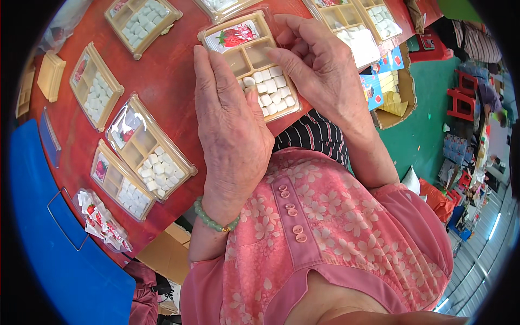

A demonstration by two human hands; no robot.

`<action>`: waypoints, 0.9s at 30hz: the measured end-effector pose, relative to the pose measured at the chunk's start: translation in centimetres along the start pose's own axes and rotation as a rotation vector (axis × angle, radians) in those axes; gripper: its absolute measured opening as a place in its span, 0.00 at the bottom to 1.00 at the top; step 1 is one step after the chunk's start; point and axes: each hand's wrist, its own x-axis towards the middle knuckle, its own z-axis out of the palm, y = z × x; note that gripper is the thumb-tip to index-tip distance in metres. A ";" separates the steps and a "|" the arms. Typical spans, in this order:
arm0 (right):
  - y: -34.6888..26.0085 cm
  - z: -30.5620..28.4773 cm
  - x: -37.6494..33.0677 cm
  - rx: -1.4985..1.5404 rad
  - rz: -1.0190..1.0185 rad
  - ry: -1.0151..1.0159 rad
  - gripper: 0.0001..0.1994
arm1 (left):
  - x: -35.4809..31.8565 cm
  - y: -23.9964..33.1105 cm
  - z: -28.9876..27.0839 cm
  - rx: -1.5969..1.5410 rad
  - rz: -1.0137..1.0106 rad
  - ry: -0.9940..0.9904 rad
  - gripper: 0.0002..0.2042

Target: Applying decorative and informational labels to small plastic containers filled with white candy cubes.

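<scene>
In front of me on the red table lies a beige compartment tray (251,54). A strawberry-printed packet (236,36) fills its far-left compartment, and small white pillow-shaped pieces (275,91) sit in its large near compartment. The two small middle compartments look bare. My left hand (230,119) lies along the tray's left side, fingers stretched out together, thumb tip over the white pieces. At the right side is my right hand (319,65), its fingers apart and loosely bent, the thumb reaching to the tray's right edge. Neither hand visibly grips anything; the fingers' undersides are hidden.
Several similar filled trays (96,89) stand around on the red table (179,81). At the left is a clear container of strawberry packets (101,222) beside a blue surface (65,244). A cardboard box (403,92) with yellow and blue items stands at the right; red stools (462,100) are beyond.
</scene>
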 end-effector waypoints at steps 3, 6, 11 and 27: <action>-0.2 0.3 0.2 -0.162 -0.044 0.047 0.16 | 0.2 -0.3 0.3 0.047 0.013 -0.005 0.24; -0.8 0.5 0.2 -0.251 -0.129 0.094 0.11 | 0.2 -0.3 -0.1 0.072 0.024 0.002 0.25; -0.4 1.1 0.5 -0.332 -0.158 0.105 0.11 | 0.4 -0.5 -0.4 0.308 0.020 -0.065 0.32; 0.5 0.5 -1.2 -0.487 -0.426 -0.124 0.27 | 0.3 1.1 -0.1 0.395 0.044 -0.143 0.28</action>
